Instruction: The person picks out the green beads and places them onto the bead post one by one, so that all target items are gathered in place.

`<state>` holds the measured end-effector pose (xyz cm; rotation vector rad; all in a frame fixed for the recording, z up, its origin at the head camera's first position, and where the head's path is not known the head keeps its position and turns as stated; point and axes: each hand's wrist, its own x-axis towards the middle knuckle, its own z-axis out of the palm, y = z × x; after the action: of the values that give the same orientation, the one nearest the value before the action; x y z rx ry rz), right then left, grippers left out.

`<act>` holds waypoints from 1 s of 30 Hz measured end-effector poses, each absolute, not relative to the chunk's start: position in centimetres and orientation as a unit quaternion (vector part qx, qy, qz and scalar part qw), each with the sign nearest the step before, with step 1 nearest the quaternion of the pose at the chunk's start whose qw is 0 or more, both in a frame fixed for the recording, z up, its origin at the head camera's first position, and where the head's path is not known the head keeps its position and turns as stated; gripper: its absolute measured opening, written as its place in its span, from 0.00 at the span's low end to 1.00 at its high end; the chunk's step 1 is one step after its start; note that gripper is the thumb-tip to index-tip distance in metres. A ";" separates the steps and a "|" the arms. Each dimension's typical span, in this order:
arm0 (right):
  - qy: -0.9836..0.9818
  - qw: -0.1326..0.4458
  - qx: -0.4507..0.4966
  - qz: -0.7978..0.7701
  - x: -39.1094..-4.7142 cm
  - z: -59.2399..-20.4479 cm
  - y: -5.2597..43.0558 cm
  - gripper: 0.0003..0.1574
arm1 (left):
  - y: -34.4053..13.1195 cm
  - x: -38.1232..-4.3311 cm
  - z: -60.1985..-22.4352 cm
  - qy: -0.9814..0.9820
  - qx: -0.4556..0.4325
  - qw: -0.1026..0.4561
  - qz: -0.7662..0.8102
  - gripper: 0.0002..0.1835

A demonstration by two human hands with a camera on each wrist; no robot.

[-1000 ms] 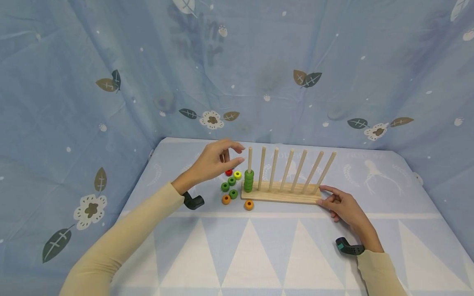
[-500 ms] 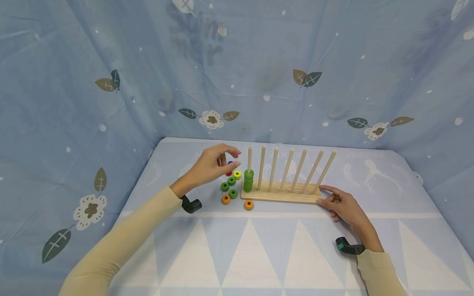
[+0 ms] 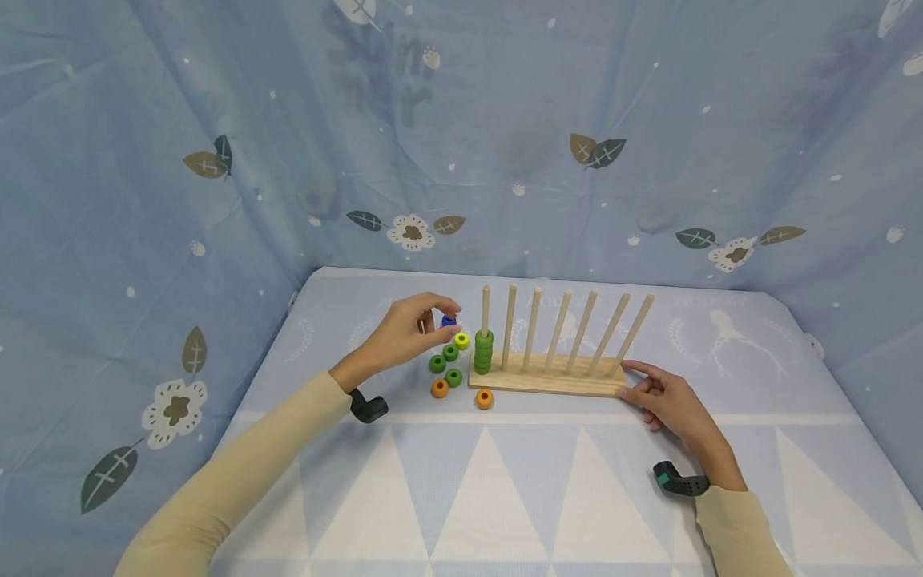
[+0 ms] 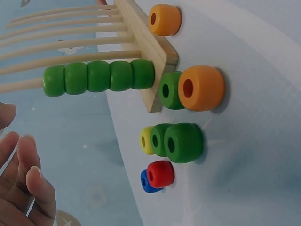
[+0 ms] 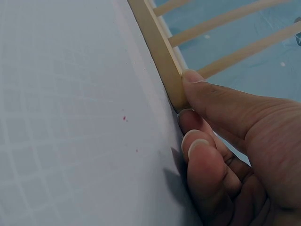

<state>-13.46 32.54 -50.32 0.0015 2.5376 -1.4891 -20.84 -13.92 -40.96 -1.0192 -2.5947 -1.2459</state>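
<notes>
My left hand (image 3: 400, 330) hovers at the left of the peg rack, thumb and fingers apart with nothing between them. In the head view its fingertips overlap a blue bead (image 3: 449, 321); the left wrist view shows a red bead (image 4: 161, 173) beside the blue one. A yellow bead (image 3: 461, 341) and several loose green beads (image 3: 437, 363) lie close by. The wooden peg rack (image 3: 548, 383) carries a stack of green beads (image 3: 484, 353) on its leftmost peg; its other pegs are bare. My right hand (image 3: 671, 405) pinches the rack's right end between thumb and fingers.
Two orange beads lie near the rack's front left: one orange bead (image 3: 485, 398) before its corner, another orange bead (image 4: 202, 88) beside a green one. A patterned cloth (image 3: 577, 497) covers the table. Blue curtains (image 3: 505, 120) hang behind and at both sides.
My left hand has moved left and down, away from the leftmost peg and toward the blue bead. The right hand and the rack have stayed in place.
</notes>
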 end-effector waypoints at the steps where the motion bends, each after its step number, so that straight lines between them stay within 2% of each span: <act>1: 0.858 0.099 -0.001 -0.504 -13.4 -50.3 32.5 0.46 | -14.0 -20.8 -41.1 -0.850 -0.332 0.044 -0.407 0.15; 18: 0.861 0.098 0.005 -0.498 -13.5 -50.5 32.5 0.44 | -14.9 -20.8 -43.6 -0.874 -0.278 0.003 -0.399 0.15; 30: 0.860 0.100 0.009 -0.500 -13.5 -50.5 32.5 0.45 | -15.4 -21.0 -45.5 -0.876 -0.276 -0.007 -0.396 0.18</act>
<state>-13.54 32.46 -50.48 0.0263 2.5427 -1.4791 -21.05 -15.36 -45.46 -0.8702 -2.7644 -1.2496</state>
